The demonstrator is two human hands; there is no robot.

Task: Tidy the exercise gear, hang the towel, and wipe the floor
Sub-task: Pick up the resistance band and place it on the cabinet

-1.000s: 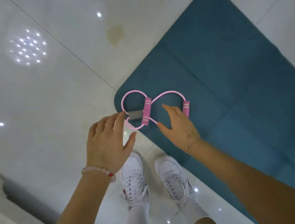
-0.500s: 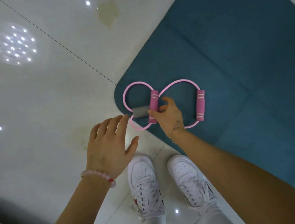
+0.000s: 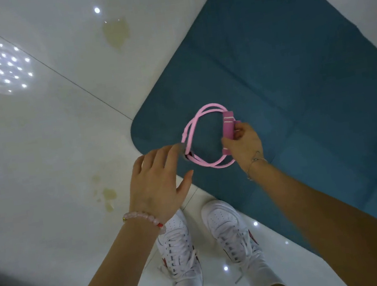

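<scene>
While gripped in the right hand (image 3: 243,143), sits over the near corner of the blue mat (image 3: 293,67): pink stretch band (image 3: 196,139), folded in two, one loop on top of the other. Cannot tell if lifted clear of the mat or brushing it.

Right fingers (image 3: 240,127) curled tight round the two pink foam handles (image 3: 228,125), pressed side by side, with the thumb on the near side. Thin chain bracelet (image 3: 255,161) on that wrist.

Sticking out to the left of that hand, the doubled loop, ending in a small grey middle piece (image 3: 183,149).

Just beside the grey piece, the left hand (image 3: 157,186), palm down. Left fingers (image 3: 158,156) straight and spread wide, holding nothing. Cannot tell if the tips touch the band. Pink bead bracelet (image 3: 142,218) round that wrist.

Under it all, a shiny white tile floor (image 3: 37,140). Marked with a yellow wet patch (image 3: 117,32) far off past the mat, and more small yellow spots (image 3: 107,195) near the left hand.

Down below, two white shoes (image 3: 176,241) side by side on the tiles, toes close to the mat's edge. White socks above them.
</scene>
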